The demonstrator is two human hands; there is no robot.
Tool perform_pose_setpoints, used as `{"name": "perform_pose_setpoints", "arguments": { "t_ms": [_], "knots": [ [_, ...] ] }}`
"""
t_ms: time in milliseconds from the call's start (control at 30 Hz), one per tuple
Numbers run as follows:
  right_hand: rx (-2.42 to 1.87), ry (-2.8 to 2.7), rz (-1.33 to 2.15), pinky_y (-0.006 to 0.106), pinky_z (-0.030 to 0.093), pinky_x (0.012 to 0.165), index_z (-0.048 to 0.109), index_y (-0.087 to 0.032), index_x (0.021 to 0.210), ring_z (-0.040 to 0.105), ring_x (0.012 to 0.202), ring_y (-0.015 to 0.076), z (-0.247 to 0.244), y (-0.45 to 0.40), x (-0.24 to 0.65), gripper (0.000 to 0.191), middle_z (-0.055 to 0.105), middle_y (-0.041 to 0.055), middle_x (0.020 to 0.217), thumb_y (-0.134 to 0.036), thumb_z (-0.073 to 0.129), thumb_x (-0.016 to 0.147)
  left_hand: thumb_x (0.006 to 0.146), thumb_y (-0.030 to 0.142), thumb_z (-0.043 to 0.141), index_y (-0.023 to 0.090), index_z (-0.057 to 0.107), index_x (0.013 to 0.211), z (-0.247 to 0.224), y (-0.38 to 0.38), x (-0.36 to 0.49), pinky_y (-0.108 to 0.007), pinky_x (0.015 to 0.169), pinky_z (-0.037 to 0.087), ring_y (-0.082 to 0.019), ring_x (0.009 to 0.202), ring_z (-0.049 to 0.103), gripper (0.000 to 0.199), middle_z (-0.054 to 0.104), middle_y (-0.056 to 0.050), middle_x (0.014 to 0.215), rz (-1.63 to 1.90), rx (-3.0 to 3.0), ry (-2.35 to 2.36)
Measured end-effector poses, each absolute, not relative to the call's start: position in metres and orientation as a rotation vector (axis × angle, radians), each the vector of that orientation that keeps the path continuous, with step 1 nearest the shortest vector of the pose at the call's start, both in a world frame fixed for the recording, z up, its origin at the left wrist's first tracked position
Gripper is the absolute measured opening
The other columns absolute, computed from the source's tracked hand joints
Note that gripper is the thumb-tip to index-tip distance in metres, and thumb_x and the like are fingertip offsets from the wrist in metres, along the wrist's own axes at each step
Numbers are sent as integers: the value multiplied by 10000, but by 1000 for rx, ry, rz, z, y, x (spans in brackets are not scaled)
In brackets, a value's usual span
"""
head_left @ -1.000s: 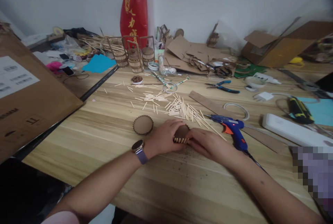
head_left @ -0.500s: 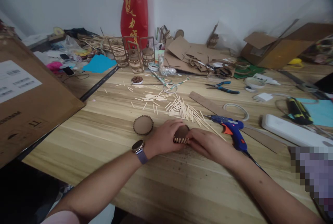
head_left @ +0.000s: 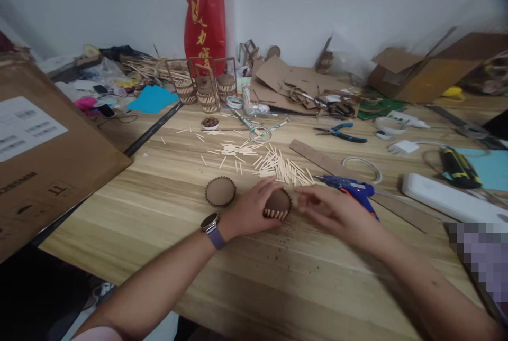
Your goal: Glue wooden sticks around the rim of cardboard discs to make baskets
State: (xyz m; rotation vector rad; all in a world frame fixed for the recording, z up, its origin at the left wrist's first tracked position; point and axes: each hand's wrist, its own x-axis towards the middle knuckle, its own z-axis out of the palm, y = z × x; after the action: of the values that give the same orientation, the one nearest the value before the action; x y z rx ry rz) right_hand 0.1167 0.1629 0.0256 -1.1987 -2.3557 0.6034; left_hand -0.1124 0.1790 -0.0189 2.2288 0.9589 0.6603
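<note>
My left hand, with a watch on its wrist, closes round the side of a small round cardboard basket. Short pale sticks stand along the basket's near wall, and its inside is brown. Just right of it, my right hand is apart from the basket, its fingers loosely bent and spread, slightly blurred; I see nothing in them. A second round cardboard piece with a beaded-looking rim lies left of my left hand. Beyond the basket lies a heap of short wooden sticks. A blue glue gun lies behind my right hand.
Blue-handled pliers, a flat cardboard strip and a white power strip lie to the right. A small dish of brown beads and several lidded stick baskets stand farther back. A large carton occupies the left.
My right hand has let go of the basket's right side and moved right and slightly up, its fingers opening. My left hand stays on the basket.
</note>
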Motion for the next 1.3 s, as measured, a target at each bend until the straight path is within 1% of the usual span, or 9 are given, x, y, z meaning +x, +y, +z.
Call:
{"name": "perform_pose_setpoints", "arguments": {
  "t_ms": [200,300,367,533,733,900,1000,1167,1300],
  "knots": [
    [-1879,-2086,252,321,430,560,618,-227,800,637,651,239,41,156,168,347,697,78,742,-498,417,877,610,352,870,227,283,1430,-16,176,-117,-479,1175,252,-291,1420,276,1017,305,-153,1517,831,2206,1044],
    [-2325,-1901,165,339,410,531,608,-219,798,641,643,277,32,152,192,415,700,122,746,-559,386,882,597,332,879,239,244,1444,-14,171,-113,-512,1163,265,-309,1418,274,1063,314,-161,1510,814,2270,1113],
    [-2420,-1820,249,352,437,571,633,-199,865,669,706,304,22,151,202,442,722,151,809,-579,408,867,595,315,879,240,251,1439,-14,167,-109,-524,1152,281,-320,1419,267,1055,312,-168,1508,783,2309,1162],
    [-2311,-1825,488,345,466,642,657,-202,997,694,828,305,11,154,203,446,750,124,957,-569,467,828,622,292,858,233,258,1425,-16,163,-104,-524,1128,322,-331,1417,266,1003,270,-180,1517,744,2339,1260],
    [-2418,-1838,399,352,457,654,665,-181,904,681,812,322,16,157,195,407,743,152,886,-501,426,826,680,229,797,261,257,1417,-18,163,-102,-513,1112,354,-320,1407,290,914,259,-151,1518,779,2350,1275],
    [-2331,-1757,443,351,444,651,669,-225,972,667,789,310,15,156,202,451,734,99,851,-535,401,786,681,208,782,236,281,1404,-15,163,-102,-493,1096,385,-318,1390,321,881,263,-164,1508,757,2356,1278],
    [-2290,-1664,419,349,428,598,676,-248,922,652,715,305,15,155,204,453,717,72,750,-567,406,748,685,211,776,246,285,1404,-16,164,-102,-494,1086,395,-316,1384,331,871,265,-157,1507,751,2365,1269],
    [-2028,-1457,565,318,413,553,633,-225,803,578,568,231,22,150,194,438,640,28,583,-614,478,677,699,225,767,248,298,1403,-18,167,-103,-496,1080,399,-318,1375,347,846,228,-156,1525,748,2369,1254],
    [-1819,-1147,702,267,423,571,652,-227,824,546,631,184,28,146,176,466,646,-1,695,-559,659,498,696,218,767,262,290,1410,-18,167,-104,-500,1085,390,-324,1384,331,860,209,-145,1537,741,2356,1245]
  ]
}}
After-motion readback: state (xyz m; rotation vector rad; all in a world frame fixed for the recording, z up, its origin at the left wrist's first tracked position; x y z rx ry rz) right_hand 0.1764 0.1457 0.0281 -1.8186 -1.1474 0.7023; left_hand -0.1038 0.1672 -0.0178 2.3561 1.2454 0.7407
